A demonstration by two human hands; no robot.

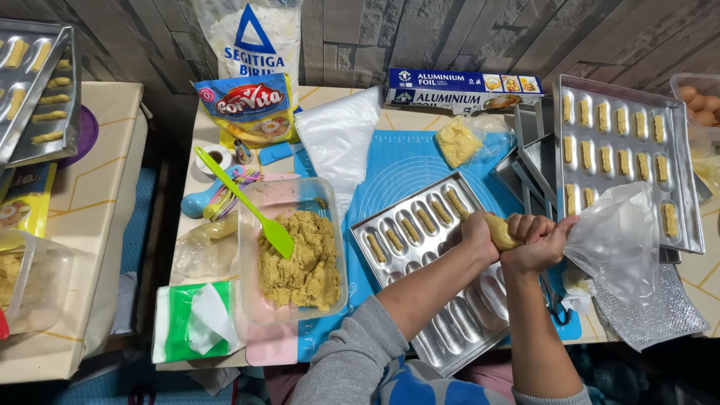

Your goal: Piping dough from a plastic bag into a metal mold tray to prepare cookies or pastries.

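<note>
Stone-look wall panels back a crowded bench covered by a blue mat [420, 161]. Both my grips are pressed together on the piping bag [600, 240], left hand [480, 236] steering its dough-filled tip, right hand [536, 244] squeezing, over the near mould tray [442, 315]. Its far row is filled and its near hollows are bare, while the tray [686, 187] at far right is nearly full.

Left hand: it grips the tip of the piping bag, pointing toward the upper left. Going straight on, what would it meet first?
Probably the dough strips already piped in the metal mould tray just beyond the left hand; height above it is unclear.
</note>
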